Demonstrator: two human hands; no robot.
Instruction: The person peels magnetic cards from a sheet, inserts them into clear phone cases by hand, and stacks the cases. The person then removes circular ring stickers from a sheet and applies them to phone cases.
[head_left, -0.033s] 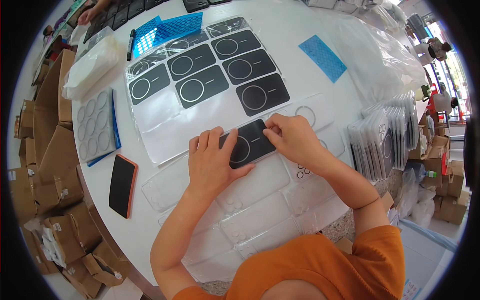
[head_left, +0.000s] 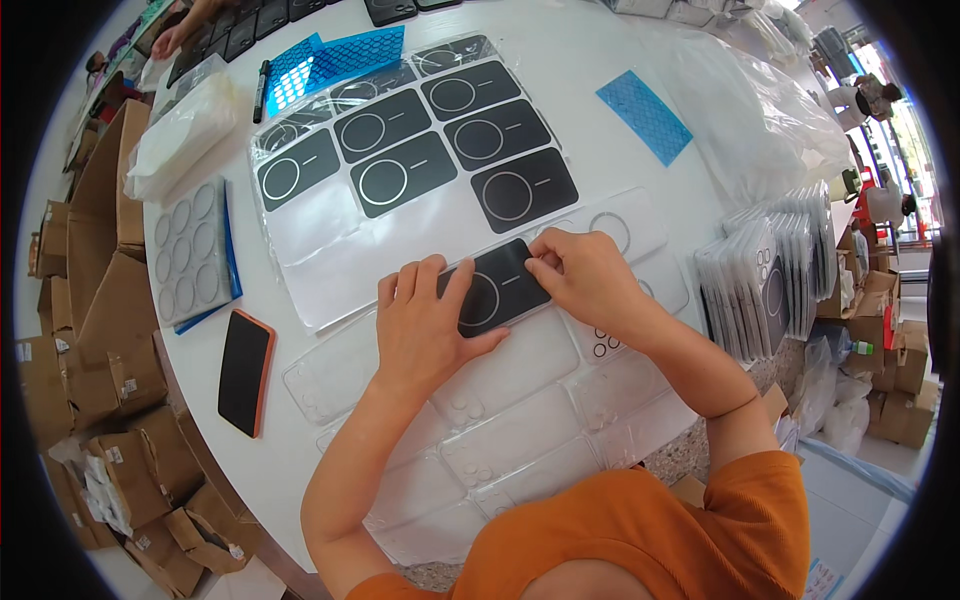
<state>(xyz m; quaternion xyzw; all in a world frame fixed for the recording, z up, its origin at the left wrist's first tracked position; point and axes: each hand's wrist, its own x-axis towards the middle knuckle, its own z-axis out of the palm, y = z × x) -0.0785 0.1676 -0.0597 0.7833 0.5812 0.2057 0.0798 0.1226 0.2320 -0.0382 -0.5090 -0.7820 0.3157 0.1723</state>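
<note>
Head view shows the left hand point(head_left: 425, 330) pressing flat on a black ringed insert point(head_left: 497, 288) at frame centre while the right hand point(head_left: 585, 275) pinches its right edge — seven such inserts point(head_left: 440, 140) lie finished above, and many clear cases point(head_left: 500, 450) below still look empty.

packing workshop: white table point(head_left: 640, 60) of phone-case inserts point(head_left: 400, 150), stacked cardboard boxes point(head_left: 90, 300), bagged stock point(head_left: 760, 290).

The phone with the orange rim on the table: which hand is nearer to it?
Left. The left hand lies just to the right of the phone, flat on a black sheet; the right hand is farther right, pinching that sheet's edge.
</note>
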